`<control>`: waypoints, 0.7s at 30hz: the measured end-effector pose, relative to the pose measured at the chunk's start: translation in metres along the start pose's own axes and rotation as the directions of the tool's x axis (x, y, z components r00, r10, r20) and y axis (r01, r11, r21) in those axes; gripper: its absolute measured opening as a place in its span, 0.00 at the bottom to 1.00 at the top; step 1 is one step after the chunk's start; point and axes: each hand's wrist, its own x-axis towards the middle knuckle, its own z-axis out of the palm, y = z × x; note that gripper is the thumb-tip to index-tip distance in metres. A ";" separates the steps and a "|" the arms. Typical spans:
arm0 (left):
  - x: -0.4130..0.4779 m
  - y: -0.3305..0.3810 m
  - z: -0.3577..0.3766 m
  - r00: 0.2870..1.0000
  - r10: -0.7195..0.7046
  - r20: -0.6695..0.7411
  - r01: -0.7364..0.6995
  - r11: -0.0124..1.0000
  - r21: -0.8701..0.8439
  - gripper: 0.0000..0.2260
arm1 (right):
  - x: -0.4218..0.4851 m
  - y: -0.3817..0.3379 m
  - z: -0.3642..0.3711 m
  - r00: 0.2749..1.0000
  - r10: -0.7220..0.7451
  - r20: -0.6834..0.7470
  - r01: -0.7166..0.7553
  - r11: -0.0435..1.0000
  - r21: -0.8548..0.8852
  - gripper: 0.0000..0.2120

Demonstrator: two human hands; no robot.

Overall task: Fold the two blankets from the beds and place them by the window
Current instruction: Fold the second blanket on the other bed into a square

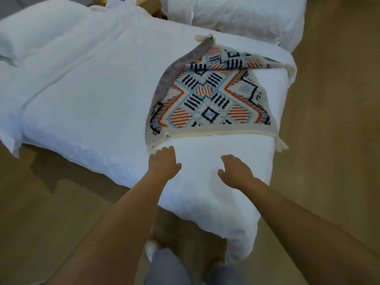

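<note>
A patterned blanket [207, 99] with orange, blue and navy shapes and cream edging lies partly folded on the foot end of the near bed [92, 89]. One corner is turned over, showing a striped underside. My left hand [163, 161] reaches over the white duvet, its fingertips right at the blanket's near left corner, fingers extended. My right hand [236, 171] hovers over the duvet a little short of the blanket's near edge, fingers relaxed, holding nothing. Only this one blanket is in view.
A second bed [236, 15] with white bedding stands beyond, at the top right. A wooden nightstand [152, 7] sits between the beds. Wood floor [333, 120] surrounds the near bed. My legs and feet show at the bottom.
</note>
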 end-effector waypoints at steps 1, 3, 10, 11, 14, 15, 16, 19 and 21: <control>0.020 -0.008 0.003 1.000 -0.011 0.008 0.011 1.000 -0.026 0.21 | 0.017 -0.003 0.004 1.000 0.015 0.008 -0.015 1.000 -0.001 0.20; 0.054 -0.021 0.013 0.999 -0.022 0.048 0.027 0.994 -0.109 0.23 | 0.047 -0.010 0.013 0.999 0.042 0.013 -0.042 0.999 0.001 0.18; 0.175 -0.074 0.055 0.973 0.073 0.221 -0.030 0.981 -0.193 0.38 | 0.176 -0.060 0.054 0.997 0.068 0.047 -0.066 0.997 -0.047 0.24; 0.191 -0.079 0.063 0.968 0.077 0.238 -0.039 0.986 -0.160 0.39 | 0.195 -0.065 0.059 0.994 0.087 0.064 -0.085 0.996 -0.040 0.28; 0.232 -0.088 0.082 0.959 0.096 0.266 -0.080 0.994 -0.071 0.41 | 0.239 -0.070 0.073 0.981 0.131 0.145 -0.130 0.991 -0.017 0.35; 0.244 -0.089 0.090 0.959 0.105 0.262 -0.094 0.994 -0.056 0.40 | 0.252 -0.070 0.079 0.978 0.140 0.154 -0.137 0.990 -0.026 0.35; 0.256 -0.090 0.097 0.963 0.109 0.246 -0.099 0.994 -0.052 0.39 | 0.264 -0.070 0.084 0.979 0.147 0.143 -0.142 0.989 -0.044 0.35; 0.282 -0.099 0.116 0.979 0.123 0.159 -0.128 0.992 0.019 0.35 | 0.293 -0.070 0.094 0.984 0.169 0.056 -0.162 0.979 -0.124 0.32; 0.292 -0.110 0.125 0.976 0.169 0.140 -0.183 0.978 0.097 0.30 | 0.307 -0.071 0.098 0.983 0.186 0.005 -0.181 0.963 -0.199 0.29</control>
